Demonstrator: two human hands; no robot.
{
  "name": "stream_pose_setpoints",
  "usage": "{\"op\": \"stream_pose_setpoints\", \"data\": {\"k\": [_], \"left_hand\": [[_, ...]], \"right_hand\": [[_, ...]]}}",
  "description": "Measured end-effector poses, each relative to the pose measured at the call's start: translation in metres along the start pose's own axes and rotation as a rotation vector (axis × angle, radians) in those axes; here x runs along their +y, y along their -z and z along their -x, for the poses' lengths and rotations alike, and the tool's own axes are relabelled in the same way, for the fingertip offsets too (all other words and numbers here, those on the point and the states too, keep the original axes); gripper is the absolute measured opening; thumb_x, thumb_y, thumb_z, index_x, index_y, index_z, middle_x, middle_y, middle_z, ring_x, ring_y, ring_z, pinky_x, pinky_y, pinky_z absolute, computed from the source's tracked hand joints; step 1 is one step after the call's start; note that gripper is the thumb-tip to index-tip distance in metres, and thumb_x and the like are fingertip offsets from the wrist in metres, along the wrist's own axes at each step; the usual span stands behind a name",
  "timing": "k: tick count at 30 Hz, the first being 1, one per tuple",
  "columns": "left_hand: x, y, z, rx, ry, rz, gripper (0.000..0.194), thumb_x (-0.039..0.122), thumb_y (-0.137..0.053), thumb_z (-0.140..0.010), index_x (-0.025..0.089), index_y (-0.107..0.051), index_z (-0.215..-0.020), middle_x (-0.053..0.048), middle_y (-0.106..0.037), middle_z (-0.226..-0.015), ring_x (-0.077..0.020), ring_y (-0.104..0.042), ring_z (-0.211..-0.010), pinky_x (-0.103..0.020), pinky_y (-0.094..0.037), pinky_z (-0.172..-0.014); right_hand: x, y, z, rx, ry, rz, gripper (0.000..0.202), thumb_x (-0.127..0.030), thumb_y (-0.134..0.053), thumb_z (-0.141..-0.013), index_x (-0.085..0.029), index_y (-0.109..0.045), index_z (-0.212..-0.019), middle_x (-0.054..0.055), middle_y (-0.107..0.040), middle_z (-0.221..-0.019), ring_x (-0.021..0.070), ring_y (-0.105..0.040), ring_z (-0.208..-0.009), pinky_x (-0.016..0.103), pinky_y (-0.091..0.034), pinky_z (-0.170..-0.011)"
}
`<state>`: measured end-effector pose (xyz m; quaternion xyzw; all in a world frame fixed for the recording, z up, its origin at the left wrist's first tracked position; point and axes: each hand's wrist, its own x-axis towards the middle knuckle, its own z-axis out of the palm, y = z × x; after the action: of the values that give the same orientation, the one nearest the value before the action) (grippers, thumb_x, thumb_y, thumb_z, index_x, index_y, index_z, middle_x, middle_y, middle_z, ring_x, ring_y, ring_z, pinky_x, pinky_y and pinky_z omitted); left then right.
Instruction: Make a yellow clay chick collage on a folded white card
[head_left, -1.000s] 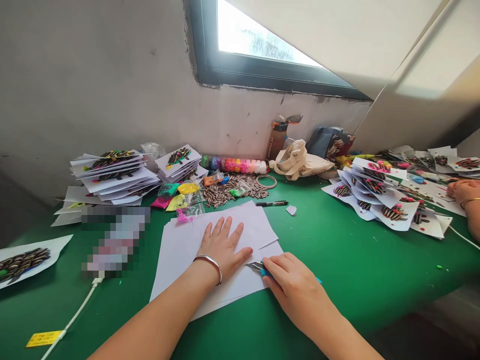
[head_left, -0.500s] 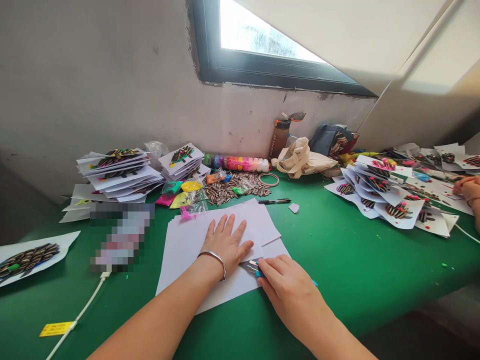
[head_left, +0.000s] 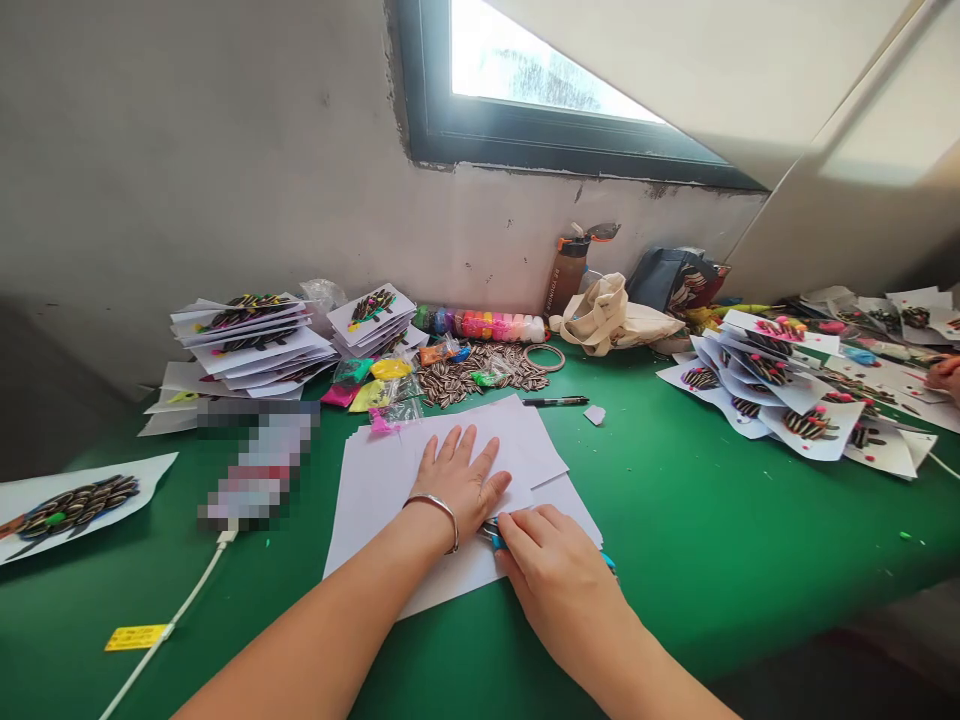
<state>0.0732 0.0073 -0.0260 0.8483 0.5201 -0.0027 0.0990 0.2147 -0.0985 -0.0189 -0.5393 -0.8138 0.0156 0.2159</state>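
My left hand (head_left: 459, 482) lies flat with its fingers spread on a stack of white paper (head_left: 367, 520), a silver bangle at its wrist. Close beside its thumb, my right hand (head_left: 551, 560) is closed around a blue utility knife (head_left: 491, 534). The front of the knife points left over the paper near the left wrist; its tail shows past the right hand. Most of the handle is hidden by the fingers. A cut edge runs through the top sheet to the right of the left thumb. Behind the paper lie a black pen (head_left: 555, 401) and a paper scrap (head_left: 595, 415).
Sunflower seeds (head_left: 480, 375), bagged coloured clay (head_left: 390, 390) and a tape roll (head_left: 545, 357) lie behind. Stacked seed pictures (head_left: 251, 345) stand left, more (head_left: 772, 385) right. A bottle (head_left: 566, 275) and cloth bag (head_left: 619, 325) stand by the wall. Another person's hand (head_left: 943, 375) is far right.
My right hand has moved left with the knife, closer to my left wrist. The left hand stays pressed on the paper. The whole view has shifted slightly.
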Motion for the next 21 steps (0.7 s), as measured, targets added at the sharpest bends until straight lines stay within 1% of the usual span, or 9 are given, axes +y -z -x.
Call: {"op": "stream_pose_setpoints", "data": {"k": [4, 7, 10, 13, 16, 21], "left_hand": [[-0.001, 0.002, -0.001, -0.018, 0.015, 0.029, 0.059, 0.058, -0.013, -0.091, 0.034, -0.029, -0.143, -0.003, -0.021, -0.154, -0.0281, -0.011, -0.141, -0.054, -0.007, -0.111], [-0.003, 0.005, -0.002, -0.033, 0.018, 0.068, 0.06, 0.059, -0.008, -0.091, 0.036, -0.03, -0.142, -0.002, -0.021, -0.154, -0.0274, -0.011, -0.141, -0.053, -0.008, -0.111], [-0.005, 0.008, -0.002, -0.048, 0.003, 0.103, 0.064, 0.06, -0.002, -0.09, 0.035, -0.032, -0.141, -0.004, -0.022, -0.154, -0.0281, -0.011, -0.141, -0.053, -0.009, -0.11], [-0.005, 0.009, -0.003, -0.055, 0.0, 0.099, 0.065, 0.06, -0.003, -0.09, 0.034, -0.032, -0.142, -0.006, -0.022, -0.153, -0.0289, -0.012, -0.141, -0.054, -0.01, -0.11], [-0.007, 0.009, -0.004, -0.059, 0.001, 0.107, 0.064, 0.06, -0.003, -0.091, 0.035, -0.031, -0.142, -0.004, -0.022, -0.153, -0.0285, -0.011, -0.141, -0.054, -0.01, -0.11], [-0.011, 0.013, -0.004, -0.067, -0.019, 0.147, 0.062, 0.054, -0.003, -0.093, 0.03, -0.031, -0.143, -0.007, -0.025, -0.152, -0.0281, -0.014, -0.141, -0.052, -0.012, -0.111]], "right_hand": [[-0.002, -0.001, 0.002, -0.015, 0.008, -0.018, 0.017, -0.008, -0.051, -0.083, -0.019, -0.057, -0.095, 0.006, -0.061, -0.085, 0.0213, -0.055, -0.079, 0.034, -0.045, -0.068], [-0.005, -0.003, 0.001, -0.027, 0.002, -0.002, 0.015, -0.008, -0.053, -0.082, -0.019, -0.057, -0.093, 0.006, -0.061, -0.083, 0.0215, -0.054, -0.078, 0.035, -0.045, -0.067], [-0.01, -0.004, -0.002, -0.049, 0.012, 0.003, 0.013, -0.009, -0.053, -0.082, -0.018, -0.058, -0.091, 0.006, -0.061, -0.081, 0.0212, -0.054, -0.076, 0.035, -0.045, -0.066], [-0.011, -0.004, -0.001, -0.05, 0.024, -0.024, 0.014, -0.01, -0.051, -0.084, -0.018, -0.058, -0.093, 0.006, -0.062, -0.084, 0.0213, -0.054, -0.077, 0.035, -0.045, -0.068], [-0.008, -0.002, 0.003, -0.022, -0.005, -0.043, 0.018, -0.01, -0.049, -0.085, -0.019, -0.057, -0.098, 0.007, -0.062, -0.089, 0.0221, -0.055, -0.081, 0.035, -0.046, -0.07], [0.004, 0.004, 0.012, -0.028, -0.064, -0.052, 0.022, -0.013, -0.048, -0.087, -0.02, -0.056, -0.106, 0.007, -0.063, -0.093, 0.0223, -0.055, -0.083, 0.036, -0.046, -0.071]]}}
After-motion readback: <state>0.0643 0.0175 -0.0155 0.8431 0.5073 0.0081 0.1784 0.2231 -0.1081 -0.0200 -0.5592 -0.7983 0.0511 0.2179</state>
